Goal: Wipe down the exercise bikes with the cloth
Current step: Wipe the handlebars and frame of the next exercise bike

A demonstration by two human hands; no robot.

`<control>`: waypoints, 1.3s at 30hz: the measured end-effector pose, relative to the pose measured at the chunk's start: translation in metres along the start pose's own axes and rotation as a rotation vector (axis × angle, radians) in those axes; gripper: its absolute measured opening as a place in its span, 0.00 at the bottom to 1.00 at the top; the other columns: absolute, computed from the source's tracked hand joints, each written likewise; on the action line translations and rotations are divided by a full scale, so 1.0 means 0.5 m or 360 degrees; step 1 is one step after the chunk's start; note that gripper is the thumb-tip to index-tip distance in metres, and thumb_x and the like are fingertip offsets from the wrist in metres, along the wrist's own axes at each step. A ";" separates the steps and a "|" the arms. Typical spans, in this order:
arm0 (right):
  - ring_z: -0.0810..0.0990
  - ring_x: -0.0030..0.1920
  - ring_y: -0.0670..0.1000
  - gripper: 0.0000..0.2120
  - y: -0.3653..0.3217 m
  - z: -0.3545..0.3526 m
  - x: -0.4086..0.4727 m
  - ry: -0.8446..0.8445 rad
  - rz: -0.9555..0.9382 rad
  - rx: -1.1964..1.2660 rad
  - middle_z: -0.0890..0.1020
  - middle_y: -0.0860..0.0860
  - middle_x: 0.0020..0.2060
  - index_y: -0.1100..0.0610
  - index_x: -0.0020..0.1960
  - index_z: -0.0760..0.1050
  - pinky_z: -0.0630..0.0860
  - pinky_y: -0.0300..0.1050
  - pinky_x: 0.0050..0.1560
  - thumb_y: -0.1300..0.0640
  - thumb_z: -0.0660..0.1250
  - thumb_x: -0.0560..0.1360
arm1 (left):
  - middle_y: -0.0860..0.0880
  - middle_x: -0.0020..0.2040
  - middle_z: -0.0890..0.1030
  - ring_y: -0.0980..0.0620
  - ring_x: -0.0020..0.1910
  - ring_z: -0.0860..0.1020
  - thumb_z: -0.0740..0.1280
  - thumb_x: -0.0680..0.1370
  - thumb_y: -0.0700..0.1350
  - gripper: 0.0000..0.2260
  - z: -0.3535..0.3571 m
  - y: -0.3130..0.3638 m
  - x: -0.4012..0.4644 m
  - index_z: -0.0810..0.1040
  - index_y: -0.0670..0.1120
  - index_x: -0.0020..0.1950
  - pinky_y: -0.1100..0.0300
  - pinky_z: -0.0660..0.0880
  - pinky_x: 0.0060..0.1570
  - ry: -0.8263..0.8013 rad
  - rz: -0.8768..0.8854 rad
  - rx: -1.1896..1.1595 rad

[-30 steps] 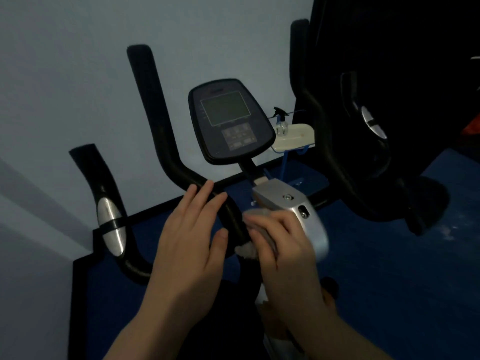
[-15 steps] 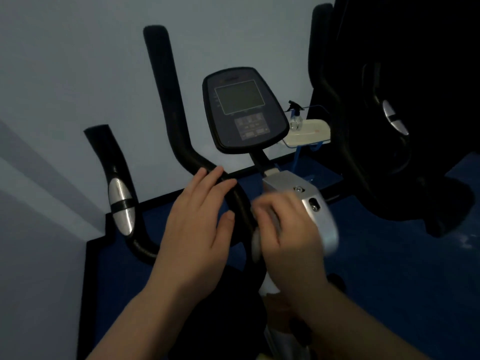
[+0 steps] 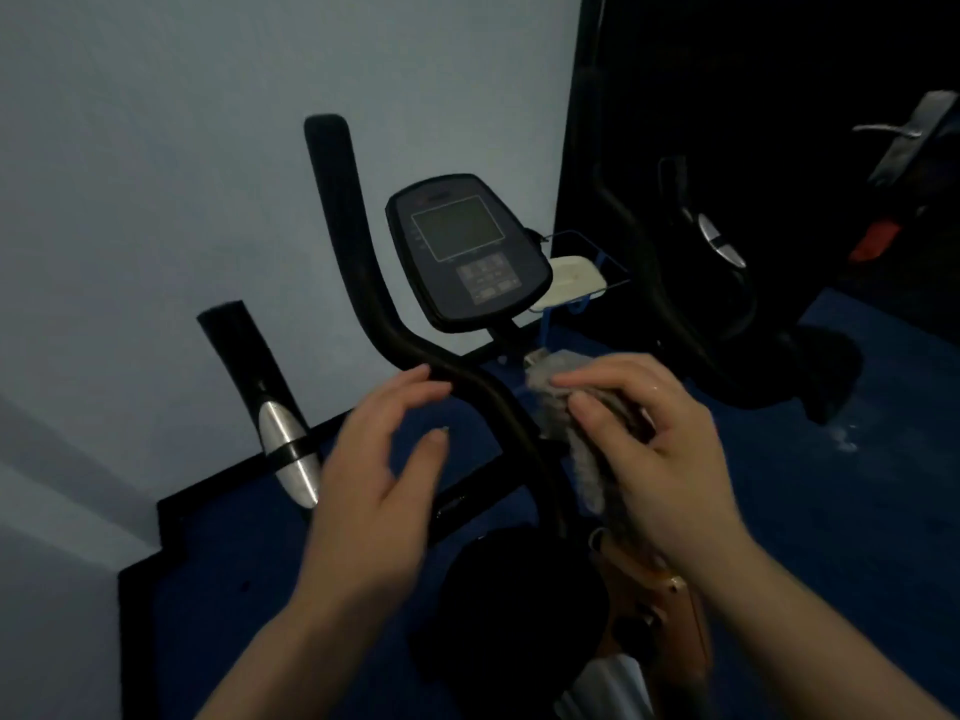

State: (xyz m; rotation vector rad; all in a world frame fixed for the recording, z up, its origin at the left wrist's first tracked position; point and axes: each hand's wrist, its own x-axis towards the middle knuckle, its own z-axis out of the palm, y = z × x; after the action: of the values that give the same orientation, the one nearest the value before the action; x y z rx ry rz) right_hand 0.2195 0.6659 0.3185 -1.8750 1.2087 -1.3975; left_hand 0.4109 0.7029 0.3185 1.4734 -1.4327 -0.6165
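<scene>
— Where is the cloth (image 3: 582, 433) seen?

— It is gripped by the right hand (image 3: 660, 439), whose fingers are curled over it; it is pressed on the bike part just right of the black handlebar (image 3: 498, 407).

— And the left hand (image 3: 384, 459)?

— It is held with relaxed, spread fingers, nothing is gripped; the fingertips are at the handlebar bend. The console (image 3: 467, 252) is seen above both hands.
</scene>
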 end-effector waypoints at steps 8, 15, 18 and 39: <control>0.76 0.53 0.38 0.07 -0.041 0.059 -0.013 -0.0817 -0.0131 -0.0738 0.83 0.38 0.47 0.44 0.48 0.83 0.73 0.40 0.56 0.46 0.68 0.73 | 0.58 0.60 0.78 0.60 0.63 0.73 0.59 0.76 0.46 0.10 -0.143 -0.108 0.043 0.77 0.56 0.54 0.54 0.59 0.73 0.0058 0.0414 0.0377; 0.71 0.50 0.37 0.04 -0.099 0.150 -0.049 -0.0712 -0.0096 -0.1135 0.79 0.35 0.48 0.40 0.48 0.79 0.64 0.27 0.46 0.47 0.68 0.74 | 0.53 0.50 0.81 0.52 0.62 0.72 0.56 0.79 0.45 0.14 -0.154 -0.172 0.072 0.82 0.48 0.51 0.52 0.49 0.74 -0.0055 0.0756 0.0805; 0.73 0.50 0.37 0.04 -0.129 0.172 -0.047 -0.0936 0.0002 -0.0971 0.77 0.36 0.46 0.42 0.47 0.77 0.68 0.30 0.47 0.48 0.69 0.73 | 0.52 0.47 0.80 0.52 0.60 0.72 0.56 0.78 0.44 0.14 -0.148 -0.178 0.075 0.82 0.48 0.50 0.49 0.51 0.74 -0.0050 0.0789 0.0759; 0.72 0.51 0.46 0.04 -0.152 0.190 -0.055 -0.0896 0.0150 -0.1058 0.74 0.42 0.47 0.46 0.48 0.70 0.74 0.48 0.50 0.53 0.65 0.76 | 0.50 0.45 0.80 0.51 0.58 0.73 0.57 0.77 0.41 0.13 -0.141 -0.180 0.076 0.82 0.46 0.47 0.50 0.51 0.74 -0.0014 0.0857 0.0700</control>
State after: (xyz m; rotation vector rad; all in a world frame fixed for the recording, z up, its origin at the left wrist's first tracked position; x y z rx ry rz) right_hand 0.3330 0.7155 0.3333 -2.3690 1.5237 -0.3531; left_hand 0.5209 0.6734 0.2789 1.3110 -1.9563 0.0318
